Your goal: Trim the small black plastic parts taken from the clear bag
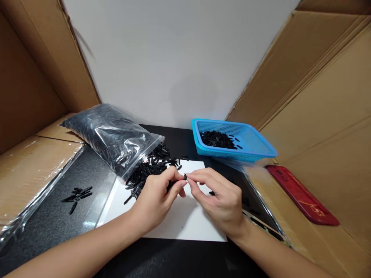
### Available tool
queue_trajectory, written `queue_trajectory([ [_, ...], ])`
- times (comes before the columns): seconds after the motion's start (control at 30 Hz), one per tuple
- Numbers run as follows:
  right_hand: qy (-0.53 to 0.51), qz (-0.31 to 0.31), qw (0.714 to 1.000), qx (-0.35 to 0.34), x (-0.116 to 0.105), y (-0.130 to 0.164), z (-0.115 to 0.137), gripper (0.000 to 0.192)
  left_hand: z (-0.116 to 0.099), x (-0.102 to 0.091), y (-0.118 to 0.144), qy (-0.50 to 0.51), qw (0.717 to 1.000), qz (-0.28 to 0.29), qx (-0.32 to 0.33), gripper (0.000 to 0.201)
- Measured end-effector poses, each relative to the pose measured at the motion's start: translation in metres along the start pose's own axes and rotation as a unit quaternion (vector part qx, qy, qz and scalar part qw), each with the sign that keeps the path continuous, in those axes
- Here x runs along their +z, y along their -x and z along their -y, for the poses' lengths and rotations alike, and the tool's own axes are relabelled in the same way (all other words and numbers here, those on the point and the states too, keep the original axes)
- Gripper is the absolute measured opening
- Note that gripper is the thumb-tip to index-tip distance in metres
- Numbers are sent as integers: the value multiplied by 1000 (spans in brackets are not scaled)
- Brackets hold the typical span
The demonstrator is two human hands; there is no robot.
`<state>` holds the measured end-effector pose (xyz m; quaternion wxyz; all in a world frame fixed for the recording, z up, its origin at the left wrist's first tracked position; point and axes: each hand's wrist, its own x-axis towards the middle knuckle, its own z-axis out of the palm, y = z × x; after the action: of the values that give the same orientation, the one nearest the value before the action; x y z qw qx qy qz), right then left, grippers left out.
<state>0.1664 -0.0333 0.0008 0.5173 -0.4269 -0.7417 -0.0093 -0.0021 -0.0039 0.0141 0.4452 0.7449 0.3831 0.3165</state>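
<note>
The left hand (156, 197) pinches a small black piece (185, 177) at its fingertips, visible part near upright. The right hand (222, 199) adjoins its right side; whether clamped, I cannot tell.

A small black piece (185, 177), narrow and dark, appears nearly upright, held between the left hand (158, 193) and the right hand (222, 197), above the white sheet (188, 222), toward its far edge.

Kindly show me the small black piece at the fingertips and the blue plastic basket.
Small black piece (185, 177): head view, middle of its visible surface.
Blue plastic basket (234, 155): head view, middle of its near wall.
</note>
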Motion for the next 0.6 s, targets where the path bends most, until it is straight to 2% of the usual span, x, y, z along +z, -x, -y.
queue_trajectory([
  [0.3, 9, 7, 999, 35, 3, 3, 2, 19, -2, 6, 0, -39, 998, -17, 38, 10],
  [0.6, 73, 4, 997, 5, 3, 2, 4, 24, -3, 10, 3, -39, 999, -9, 35, 11],
])
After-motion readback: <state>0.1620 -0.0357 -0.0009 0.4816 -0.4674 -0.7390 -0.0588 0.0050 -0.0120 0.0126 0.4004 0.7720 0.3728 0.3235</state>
